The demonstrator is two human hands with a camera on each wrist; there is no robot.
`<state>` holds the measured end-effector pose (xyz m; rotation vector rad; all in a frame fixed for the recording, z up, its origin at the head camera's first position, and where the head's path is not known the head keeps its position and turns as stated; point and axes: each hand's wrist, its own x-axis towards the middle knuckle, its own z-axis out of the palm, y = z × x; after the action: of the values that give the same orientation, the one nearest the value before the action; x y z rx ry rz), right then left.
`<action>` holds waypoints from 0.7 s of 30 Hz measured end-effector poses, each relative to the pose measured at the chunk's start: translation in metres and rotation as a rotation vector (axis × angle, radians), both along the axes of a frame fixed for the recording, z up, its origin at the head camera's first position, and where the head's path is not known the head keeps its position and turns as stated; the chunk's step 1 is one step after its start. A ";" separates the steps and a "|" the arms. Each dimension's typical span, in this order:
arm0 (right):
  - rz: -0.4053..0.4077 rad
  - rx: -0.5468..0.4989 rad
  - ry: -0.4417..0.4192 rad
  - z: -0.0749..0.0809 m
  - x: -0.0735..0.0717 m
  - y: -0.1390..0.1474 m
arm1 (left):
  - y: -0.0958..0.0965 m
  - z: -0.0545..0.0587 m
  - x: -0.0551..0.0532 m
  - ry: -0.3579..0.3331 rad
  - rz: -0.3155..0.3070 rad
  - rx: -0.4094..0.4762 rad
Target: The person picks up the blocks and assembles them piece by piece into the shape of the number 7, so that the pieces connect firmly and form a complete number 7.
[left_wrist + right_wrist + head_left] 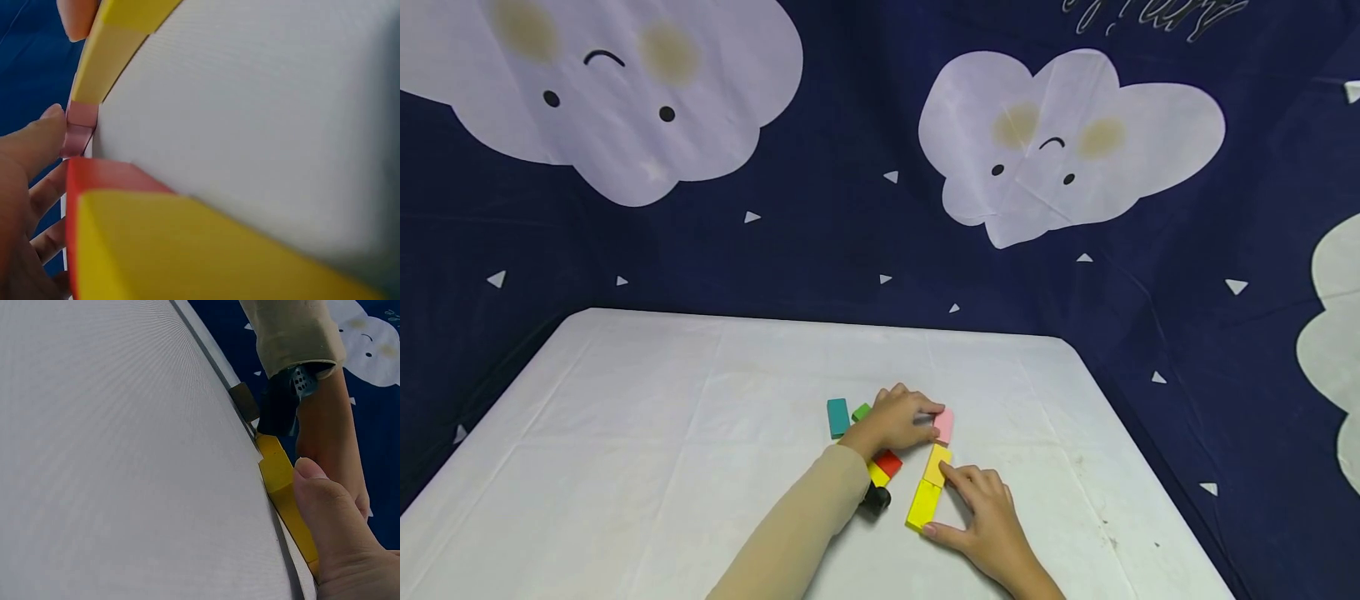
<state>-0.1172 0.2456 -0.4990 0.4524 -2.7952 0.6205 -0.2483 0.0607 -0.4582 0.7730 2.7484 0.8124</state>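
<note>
In the head view my left hand pinches a pink block at the far end of a short row, thumb and fingers on its left side and far edge. Below it in the row lie a light yellow block and a brighter yellow block, end to end. My right hand holds this yellow pair from the right. Its index fingertip is on the light yellow block, its thumb at the near end of the bright one. The left wrist view shows the pink block right against the yellow one.
Under the left forearm a red block sits beside another yellow block, partly covered by the sleeve. A teal block and a green block lie farther left. A black wrist camera hangs close over the white table.
</note>
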 end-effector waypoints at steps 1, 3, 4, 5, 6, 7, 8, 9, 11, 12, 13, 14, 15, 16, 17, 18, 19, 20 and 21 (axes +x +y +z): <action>0.001 -0.003 -0.001 0.000 0.000 0.000 | 0.000 0.000 0.000 0.005 -0.003 -0.008; 0.001 -0.004 0.000 0.001 0.000 0.000 | 0.000 0.001 0.001 0.015 -0.009 -0.024; 0.001 -0.006 0.000 0.001 0.000 0.000 | 0.000 0.002 0.002 0.018 -0.011 -0.027; 0.002 -0.008 0.000 0.001 -0.001 0.000 | 0.000 0.002 0.002 0.021 -0.015 -0.028; 0.004 -0.010 0.000 0.001 -0.001 0.000 | 0.000 0.003 0.003 0.019 -0.015 -0.026; 0.005 -0.011 0.000 0.001 -0.001 0.000 | 0.000 0.003 0.003 0.018 -0.017 -0.023; 0.006 -0.011 0.002 0.001 -0.001 0.000 | -0.001 0.004 0.003 0.016 -0.017 -0.019; 0.007 -0.010 0.003 0.001 0.000 0.000 | -0.001 0.004 0.004 0.014 -0.017 -0.013; 0.012 -0.010 0.006 0.001 0.000 0.000 | -0.001 0.004 0.004 0.016 -0.026 -0.006; 0.013 -0.010 0.007 0.001 0.000 0.000 | -0.001 0.004 0.005 0.020 -0.031 -0.004; 0.012 -0.010 0.008 0.001 0.000 0.000 | -0.001 0.003 0.005 0.024 -0.036 -0.003; 0.012 -0.010 0.006 0.001 0.000 0.000 | -0.001 0.003 0.005 0.030 -0.040 -0.003; 0.012 -0.011 0.004 0.001 0.000 0.000 | -0.001 0.003 0.005 0.035 -0.044 -0.002; 0.011 -0.012 0.000 0.002 0.000 0.000 | -0.001 0.003 0.005 0.043 -0.049 -0.005; 0.008 -0.014 -0.004 0.002 0.000 0.000 | -0.001 0.002 0.005 0.049 -0.055 -0.008; 0.005 -0.015 -0.008 0.002 0.001 0.000 | -0.001 0.002 0.005 0.056 -0.060 -0.013; 0.003 -0.016 -0.012 0.003 0.001 -0.001 | 0.000 0.001 0.005 0.062 -0.064 -0.019; 0.001 -0.016 -0.016 0.003 0.001 -0.001 | 0.000 0.001 0.005 0.068 -0.069 -0.025; 0.000 -0.016 -0.018 0.003 0.001 -0.001 | 0.001 0.001 0.005 0.072 -0.073 -0.030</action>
<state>-0.1163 0.2449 -0.4963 0.4455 -2.8054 0.6501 -0.2434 0.0616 -0.4575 0.9084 2.7695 0.7410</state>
